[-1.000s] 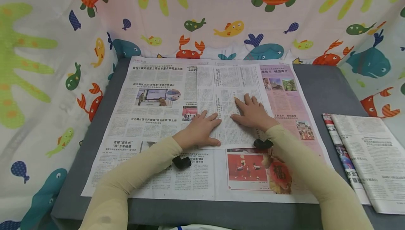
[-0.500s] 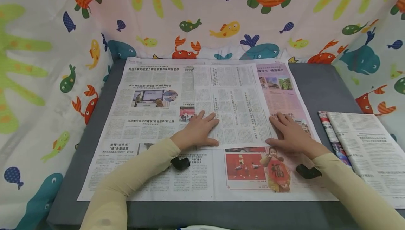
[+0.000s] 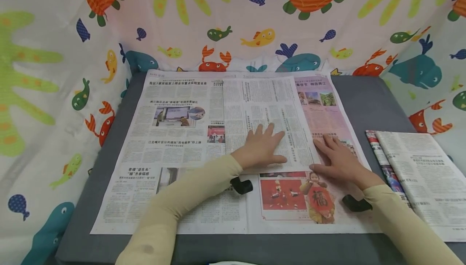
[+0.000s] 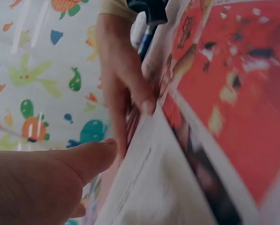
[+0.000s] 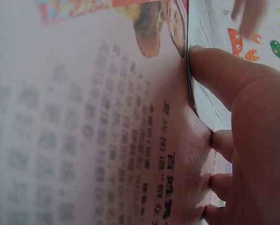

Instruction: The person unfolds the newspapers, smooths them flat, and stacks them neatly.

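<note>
A smaller folded newspaper [image 3: 269, 99] lies on top of a large spread newspaper [image 3: 174, 135]. My left hand [image 3: 260, 147] is over its lower part with fingers spread; in the right wrist view that left hand [image 5: 250, 16] looks blurred and raised off the paper. Along the folded newspaper's right edge rests my right hand [image 3: 338, 160], fingers extended. The right wrist view has the right thumb [image 5: 219, 70] touching that edge near the lower corner, with the other fingertips on the paper. Neither hand grips anything.
A stack of folded newspapers [image 3: 418, 176] lies at the right side of the grey table [image 3: 204, 249]. Behind and on both sides hangs a curtain [image 3: 233, 10] printed with sea animals. Each wrist carries a small black device [image 3: 241, 185].
My right hand slid from the middle of the folded newspaper out to its right edge and stayed there. Afterwards my left hand moved rightwards from the left edge over the sheet.
</note>
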A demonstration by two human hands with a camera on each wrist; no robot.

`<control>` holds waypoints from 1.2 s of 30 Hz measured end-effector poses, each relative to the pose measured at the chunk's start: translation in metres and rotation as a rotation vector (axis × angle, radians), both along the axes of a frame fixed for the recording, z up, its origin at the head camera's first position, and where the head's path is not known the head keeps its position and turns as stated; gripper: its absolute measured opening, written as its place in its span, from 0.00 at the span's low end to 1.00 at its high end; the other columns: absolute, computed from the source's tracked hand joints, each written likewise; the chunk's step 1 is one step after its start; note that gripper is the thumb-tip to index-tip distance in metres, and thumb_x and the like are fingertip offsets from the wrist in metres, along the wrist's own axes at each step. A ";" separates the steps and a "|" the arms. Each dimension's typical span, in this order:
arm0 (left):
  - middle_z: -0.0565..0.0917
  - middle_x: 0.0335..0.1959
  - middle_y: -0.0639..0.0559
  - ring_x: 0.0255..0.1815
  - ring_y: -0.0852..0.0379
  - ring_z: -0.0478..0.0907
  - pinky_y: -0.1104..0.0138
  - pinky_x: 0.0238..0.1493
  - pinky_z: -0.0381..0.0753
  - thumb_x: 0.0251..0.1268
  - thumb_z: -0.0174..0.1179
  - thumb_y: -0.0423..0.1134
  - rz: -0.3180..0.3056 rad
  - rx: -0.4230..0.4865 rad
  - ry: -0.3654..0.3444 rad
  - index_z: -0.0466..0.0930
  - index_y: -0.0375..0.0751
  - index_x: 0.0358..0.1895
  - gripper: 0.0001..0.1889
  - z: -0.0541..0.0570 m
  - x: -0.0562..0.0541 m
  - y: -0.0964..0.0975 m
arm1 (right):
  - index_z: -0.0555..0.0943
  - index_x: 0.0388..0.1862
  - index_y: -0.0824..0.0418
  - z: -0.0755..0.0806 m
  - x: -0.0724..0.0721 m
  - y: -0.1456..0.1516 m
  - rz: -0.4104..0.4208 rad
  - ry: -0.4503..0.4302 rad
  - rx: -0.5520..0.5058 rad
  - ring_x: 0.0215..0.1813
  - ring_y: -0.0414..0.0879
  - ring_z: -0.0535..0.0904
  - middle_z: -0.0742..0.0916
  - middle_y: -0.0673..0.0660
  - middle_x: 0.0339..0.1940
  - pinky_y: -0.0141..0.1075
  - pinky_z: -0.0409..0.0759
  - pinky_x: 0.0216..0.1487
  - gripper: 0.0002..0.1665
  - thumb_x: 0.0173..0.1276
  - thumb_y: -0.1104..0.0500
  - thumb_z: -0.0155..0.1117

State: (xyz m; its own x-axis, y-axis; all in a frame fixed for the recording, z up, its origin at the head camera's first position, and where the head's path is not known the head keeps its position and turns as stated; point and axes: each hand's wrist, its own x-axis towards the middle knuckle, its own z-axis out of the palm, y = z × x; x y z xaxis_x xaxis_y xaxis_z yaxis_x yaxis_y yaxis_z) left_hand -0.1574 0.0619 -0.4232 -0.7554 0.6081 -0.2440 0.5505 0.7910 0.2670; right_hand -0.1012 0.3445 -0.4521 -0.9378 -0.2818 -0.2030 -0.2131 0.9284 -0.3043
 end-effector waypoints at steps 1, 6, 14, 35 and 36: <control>0.50 0.85 0.44 0.84 0.33 0.49 0.37 0.76 0.60 0.66 0.57 0.71 0.007 0.000 0.009 0.53 0.62 0.82 0.45 -0.002 0.001 0.012 | 0.56 0.83 0.62 -0.001 0.000 0.000 -0.004 0.000 0.002 0.80 0.81 0.43 0.51 0.78 0.82 0.75 0.49 0.73 0.57 0.67 0.35 0.66; 0.49 0.85 0.48 0.84 0.36 0.48 0.39 0.73 0.63 0.64 0.47 0.79 0.007 -0.047 0.062 0.50 0.69 0.82 0.45 -0.016 0.014 0.061 | 0.57 0.83 0.62 -0.003 0.000 0.001 -0.005 0.016 0.023 0.80 0.81 0.45 0.54 0.77 0.82 0.76 0.50 0.72 0.56 0.67 0.34 0.66; 0.48 0.85 0.49 0.85 0.36 0.43 0.36 0.75 0.57 0.61 0.38 0.83 0.034 -0.103 0.063 0.47 0.71 0.82 0.47 -0.025 0.024 0.086 | 0.58 0.82 0.62 -0.004 0.000 0.002 0.017 0.034 0.022 0.79 0.82 0.47 0.55 0.78 0.81 0.75 0.50 0.73 0.56 0.66 0.35 0.67; 0.50 0.85 0.59 0.86 0.39 0.42 0.33 0.75 0.54 0.67 0.55 0.71 0.001 -0.087 -0.014 0.53 0.75 0.80 0.40 -0.022 0.014 0.075 | 0.58 0.82 0.62 0.003 -0.002 0.006 0.019 -0.055 -0.065 0.79 0.83 0.43 0.52 0.78 0.82 0.79 0.48 0.70 0.62 0.56 0.39 0.77; 0.51 0.85 0.60 0.86 0.40 0.43 0.33 0.75 0.54 0.68 0.55 0.70 0.001 -0.080 -0.012 0.54 0.74 0.80 0.39 -0.022 0.013 0.075 | 0.58 0.82 0.62 0.003 -0.002 0.007 0.019 -0.054 -0.064 0.79 0.83 0.43 0.52 0.77 0.82 0.79 0.48 0.70 0.62 0.56 0.39 0.77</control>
